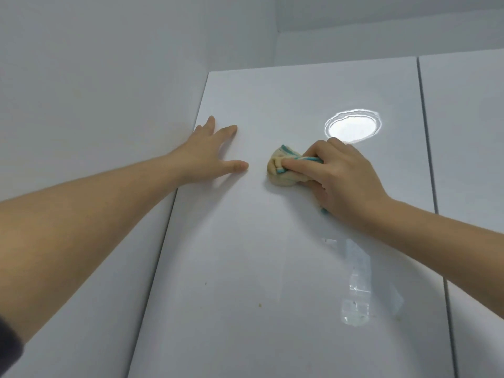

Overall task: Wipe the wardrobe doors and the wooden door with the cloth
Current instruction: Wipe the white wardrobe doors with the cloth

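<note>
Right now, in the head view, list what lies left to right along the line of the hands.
Wall → left hand → cloth → right hand → seam between doors → neighbouring wardrobe door.

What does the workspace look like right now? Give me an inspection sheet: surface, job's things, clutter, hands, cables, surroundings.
Surface: glossy white wardrobe door; lamp reflection near its top.
Job's things: cloth, beige with teal stripes, bunched against the door; wooden door not in view.
Clutter: small specks low on the door.
Hands: left hand flat on the door, fingers spread; right hand grips the cloth.
Cables: nothing seen.
Surroundings: white wall to the left; second wardrobe door to the right.
</note>
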The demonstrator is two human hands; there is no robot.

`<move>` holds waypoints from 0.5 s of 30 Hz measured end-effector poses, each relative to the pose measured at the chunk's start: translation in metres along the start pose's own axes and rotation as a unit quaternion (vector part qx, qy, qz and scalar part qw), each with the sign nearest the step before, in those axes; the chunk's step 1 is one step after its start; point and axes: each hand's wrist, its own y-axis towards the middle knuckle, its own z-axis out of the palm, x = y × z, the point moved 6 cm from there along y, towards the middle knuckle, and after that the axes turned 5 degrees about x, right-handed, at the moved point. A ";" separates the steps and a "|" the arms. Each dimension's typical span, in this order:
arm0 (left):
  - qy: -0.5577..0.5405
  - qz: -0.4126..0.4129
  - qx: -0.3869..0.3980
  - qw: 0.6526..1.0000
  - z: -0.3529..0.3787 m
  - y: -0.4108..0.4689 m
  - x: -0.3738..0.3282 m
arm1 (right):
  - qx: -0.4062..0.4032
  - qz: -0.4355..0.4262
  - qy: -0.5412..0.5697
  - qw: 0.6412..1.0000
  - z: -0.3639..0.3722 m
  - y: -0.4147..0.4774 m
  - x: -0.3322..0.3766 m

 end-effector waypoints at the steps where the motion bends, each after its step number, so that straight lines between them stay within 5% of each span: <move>1: -0.006 -0.001 -0.004 1.000 0.001 0.000 -0.001 | 0.007 -0.013 0.004 1.000 0.001 -0.007 0.006; 7: -0.001 0.028 -0.022 0.999 0.004 -0.005 -0.023 | 0.079 -0.116 -0.035 0.989 -0.011 -0.044 0.012; 15: 0.006 0.075 -0.027 0.997 0.015 -0.005 -0.050 | 0.022 0.039 -0.060 0.997 -0.043 -0.041 -0.044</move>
